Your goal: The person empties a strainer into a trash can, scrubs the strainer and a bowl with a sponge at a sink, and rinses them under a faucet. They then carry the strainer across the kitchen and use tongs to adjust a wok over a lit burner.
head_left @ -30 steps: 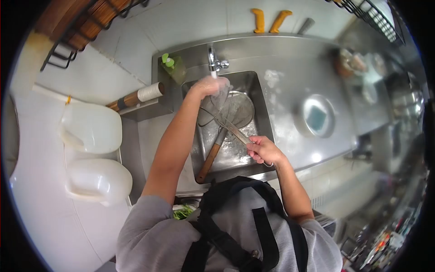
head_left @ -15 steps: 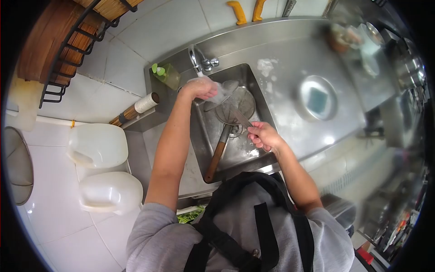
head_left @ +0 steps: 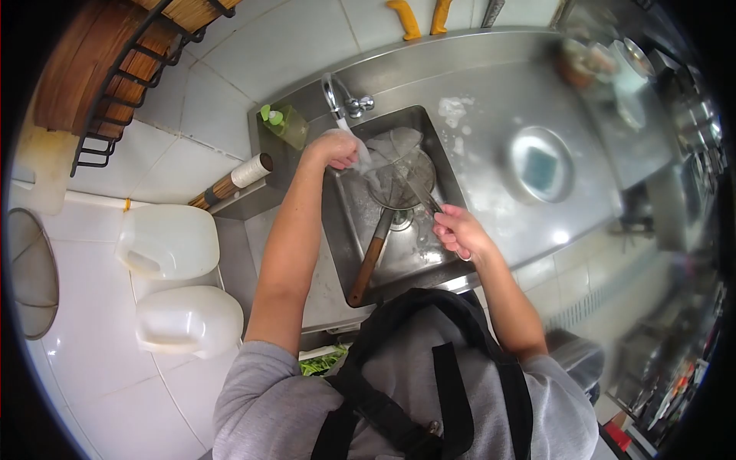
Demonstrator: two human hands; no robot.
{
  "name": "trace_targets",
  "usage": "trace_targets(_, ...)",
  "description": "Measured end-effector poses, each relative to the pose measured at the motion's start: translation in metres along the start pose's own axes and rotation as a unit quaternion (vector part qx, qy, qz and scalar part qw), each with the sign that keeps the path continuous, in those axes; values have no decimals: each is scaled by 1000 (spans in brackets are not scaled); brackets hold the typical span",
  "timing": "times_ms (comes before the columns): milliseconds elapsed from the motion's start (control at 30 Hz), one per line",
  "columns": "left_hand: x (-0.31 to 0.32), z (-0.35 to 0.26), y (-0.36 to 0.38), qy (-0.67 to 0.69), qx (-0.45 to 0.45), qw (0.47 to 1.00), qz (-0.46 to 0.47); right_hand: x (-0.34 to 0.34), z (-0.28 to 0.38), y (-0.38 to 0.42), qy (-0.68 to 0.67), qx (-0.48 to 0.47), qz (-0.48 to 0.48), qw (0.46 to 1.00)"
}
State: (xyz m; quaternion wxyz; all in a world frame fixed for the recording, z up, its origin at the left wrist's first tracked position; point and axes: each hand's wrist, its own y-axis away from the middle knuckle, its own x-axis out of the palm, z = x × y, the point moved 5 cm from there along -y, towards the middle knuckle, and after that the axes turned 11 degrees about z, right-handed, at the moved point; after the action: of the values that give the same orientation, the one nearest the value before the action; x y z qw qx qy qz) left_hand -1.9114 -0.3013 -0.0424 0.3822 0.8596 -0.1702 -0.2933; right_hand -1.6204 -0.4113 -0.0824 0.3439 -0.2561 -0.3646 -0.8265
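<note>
Water runs from the tap (head_left: pixel 330 96) into the metal sink (head_left: pixel 337 230). My left hand (head_left: pixel 337 148) is beside the stream with its fingers curled closed; whatever may be inside them is hidden. My right hand (head_left: pixel 458 231) grips the metal handle of a strainer, whose mesh head (head_left: pixel 397 142) appears tilted near the stream, blurred by splashing water. Beneath it in the sink lies a round wire skimmer (head_left: pixel 422 172) with a wooden handle (head_left: pixel 366 272) angled towards me. The drain (head_left: pixel 401 221) shows beside that handle.
A green pump bottle (head_left: pixel 285 125) stands left of the tap. On the counter to the right, a round metal dish (head_left: pixel 563 172) holds a blue-green pad (head_left: pixel 539 170). Two white plastic containers (head_left: pixel 172 238) sit at the left, below a black wire rack (head_left: pixel 126 84).
My right hand has moved slightly right with the strainer handle, and the mesh head has shifted the same way. My left hand's fingers have curled in more beside the water.
</note>
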Motion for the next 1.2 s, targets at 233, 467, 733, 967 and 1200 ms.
trace_targets(233,-10,12,-6,0,-16,1000,-22,-9,-9,25,-9,-5,-5,1000)
trace_targets(467,-15,12,-5,102,41,991,-73,-23,-25,49,-13,3,11,1000)
trace_targets(733,-13,13,-8,119,34,992,-17,-26,-38,65,23,39,36,998)
trace_targets(967,-1,-3,5,123,67,989,-51,-28,-41,52,35,21,26,999)
trace_targets(1200,1,-7,-3,162,48,986,12,-25,-37,33,31,6,16,999)
